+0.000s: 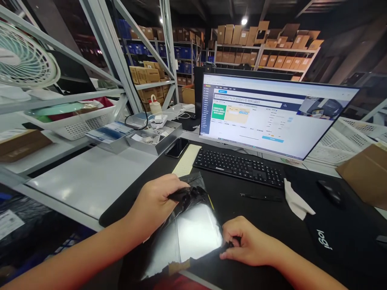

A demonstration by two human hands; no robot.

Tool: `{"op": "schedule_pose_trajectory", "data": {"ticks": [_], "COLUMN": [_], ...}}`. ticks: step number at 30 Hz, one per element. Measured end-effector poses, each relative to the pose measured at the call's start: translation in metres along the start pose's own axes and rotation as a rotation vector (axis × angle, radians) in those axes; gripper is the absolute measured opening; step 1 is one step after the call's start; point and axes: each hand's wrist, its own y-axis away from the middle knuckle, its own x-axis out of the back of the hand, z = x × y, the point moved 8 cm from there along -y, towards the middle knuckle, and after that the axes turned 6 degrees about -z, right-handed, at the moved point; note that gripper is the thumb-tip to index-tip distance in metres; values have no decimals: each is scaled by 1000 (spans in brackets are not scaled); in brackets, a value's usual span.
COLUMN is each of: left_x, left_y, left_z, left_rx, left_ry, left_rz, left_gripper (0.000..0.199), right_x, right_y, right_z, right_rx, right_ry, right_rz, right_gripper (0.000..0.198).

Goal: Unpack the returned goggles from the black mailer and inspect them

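Observation:
A glossy black plastic mailing bag [193, 231] lies tilted at the near edge of the desk, and light glares off its surface. My left hand [159, 199] grips its bunched upper edge between thumb and fingers. At its lower right corner, my right hand [244, 241] pinches a crumpled bit of the same plastic. Along the bottom edge the film looks ragged, with a brown patch [179, 266] showing there. What the bag contains is hidden.
Beyond the bag stand a keyboard [238, 167] and a lit monitor [272, 117]. A phone [177, 148], a yellowish paper strip [187, 161], a black pen [261, 197], a white tissue [296, 199] and a mouse [329, 191] lie around. Left are a metal tray [157, 139] and a fan [27, 56].

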Motion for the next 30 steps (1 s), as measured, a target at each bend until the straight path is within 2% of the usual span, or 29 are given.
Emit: {"op": "schedule_pose_trajectory", "data": {"ticks": [3,5,7,8,10,12,14,16,17,20,24,27,30], "left_x": [-11,-36,-68,-81,-95,-91,-74,-50,-39,-27,-37,-52,-63], "left_y": [2,9,22,29,42,52,53,45,42,40,47,42,30], "left_z": [6,13,24,34,58,82,93,94,93,94,92,78,57], "left_rx": [11,16,-37,-104,-298,-497,-567,-522,-496,-506,-520,-360,-178], "left_ry": [-106,-242,-415,-506,-654,-719,-734,-746,-753,-741,-731,-888,-1083], "left_rz": [-85,-209,-334,-349,-255,-95,37,133,170,209,189,110,-1], "left_gripper": [25,24,23,24,18,15,18,19,19,18,25,29,51], "right_x": [12,30,47,51,48,41,32,28,29,32,27,27,33], "right_y": [0,-3,-10,-17,-35,-53,-64,-71,-74,-83,-92,-95,-94], "right_z": [-12,-16,-20,-24,-32,-40,-46,-48,-47,-36,-23,-24,-29], "right_rx": [21,-11,-60,-64,-27,60,148,187,169,31,-56,-48,-64], "right_ry": [-4,40,240,371,591,706,750,766,784,928,1059,1082,1081], "right_rz": [2,136,283,308,258,152,36,-18,3,70,35,59,103], "right_gripper": [44,42,54,65,81,73,64,65,65,46,31,23,15]}}
